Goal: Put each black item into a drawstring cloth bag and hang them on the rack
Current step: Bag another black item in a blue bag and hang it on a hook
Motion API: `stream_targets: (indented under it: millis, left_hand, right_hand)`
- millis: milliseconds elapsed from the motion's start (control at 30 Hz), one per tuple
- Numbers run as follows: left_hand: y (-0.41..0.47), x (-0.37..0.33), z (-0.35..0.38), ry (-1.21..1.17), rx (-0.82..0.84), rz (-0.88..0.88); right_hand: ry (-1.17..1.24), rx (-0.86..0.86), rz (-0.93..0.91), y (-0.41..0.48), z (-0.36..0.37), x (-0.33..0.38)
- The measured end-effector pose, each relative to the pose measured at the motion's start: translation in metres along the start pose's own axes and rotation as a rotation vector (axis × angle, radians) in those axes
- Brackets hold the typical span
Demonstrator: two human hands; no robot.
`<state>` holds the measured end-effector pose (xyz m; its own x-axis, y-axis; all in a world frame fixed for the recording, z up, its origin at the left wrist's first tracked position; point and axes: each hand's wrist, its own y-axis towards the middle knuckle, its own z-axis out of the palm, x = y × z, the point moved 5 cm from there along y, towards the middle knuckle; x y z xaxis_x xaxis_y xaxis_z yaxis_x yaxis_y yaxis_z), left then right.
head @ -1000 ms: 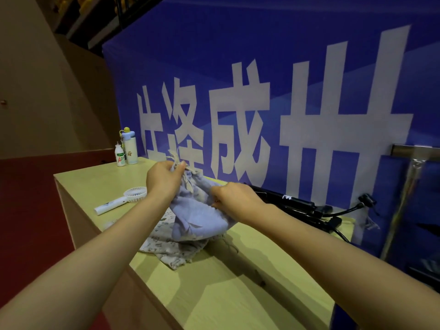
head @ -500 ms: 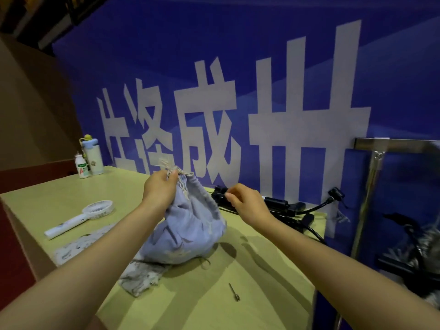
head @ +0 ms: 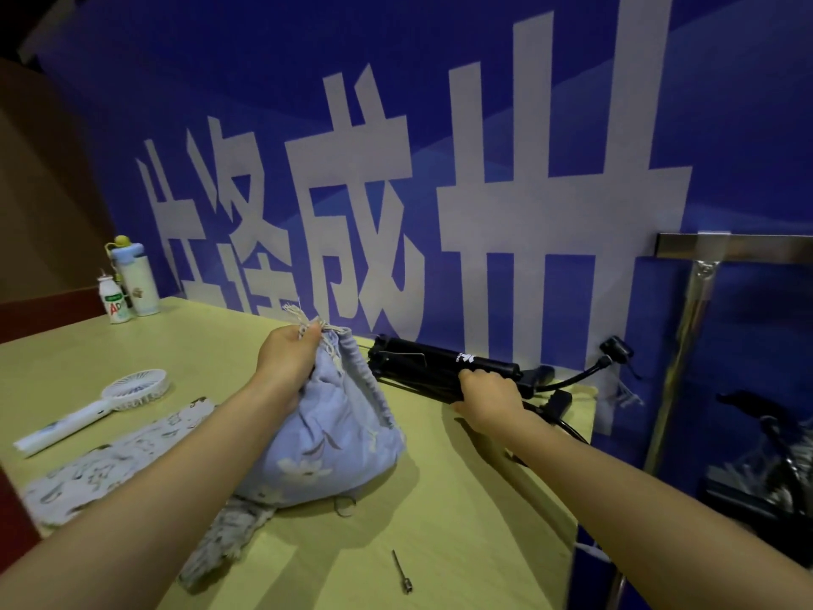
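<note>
Black item (head: 422, 361), apparently a pump: lies along the far edge of the surface (head: 462, 499), our right hand (head: 486, 391) curled round its barrel for lifting. Blue drawstring bag (head: 334, 433): stands just beside it, our left hand (head: 288, 361) pinching the cords, which holds it upright.

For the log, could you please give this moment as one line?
left hand grips blue bag | right hand grips black pump

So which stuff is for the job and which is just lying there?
For the job: blue flowered drawstring bag in the left hand, black air pump gripped by right hand, patterned cloth bag, rack.
Lying about: handheld fan, water bottle, small drink bottle, metal needle.
</note>
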<state>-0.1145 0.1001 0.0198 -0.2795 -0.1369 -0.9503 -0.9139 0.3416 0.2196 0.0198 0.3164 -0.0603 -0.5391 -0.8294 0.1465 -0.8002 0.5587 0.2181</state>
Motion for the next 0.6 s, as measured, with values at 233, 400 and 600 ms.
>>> stream_targets:
  millis: [233,400,600]
  left_hand:
    - [-0.001,0.006,-0.009,0.015,-0.015,-0.031]
    - [-0.002,0.009,-0.021,0.026,-0.046,-0.058]
    - [0.001,0.014,-0.041,0.003,-0.123,-0.127]
  right_hand:
    - [-0.119,0.016,0.037,0.008,0.008,0.0]
    - [-0.114,0.003,-0.011,0.003,0.001,0.002]
    - [0.066,-0.039,-0.058,-0.012,-0.026,0.003]
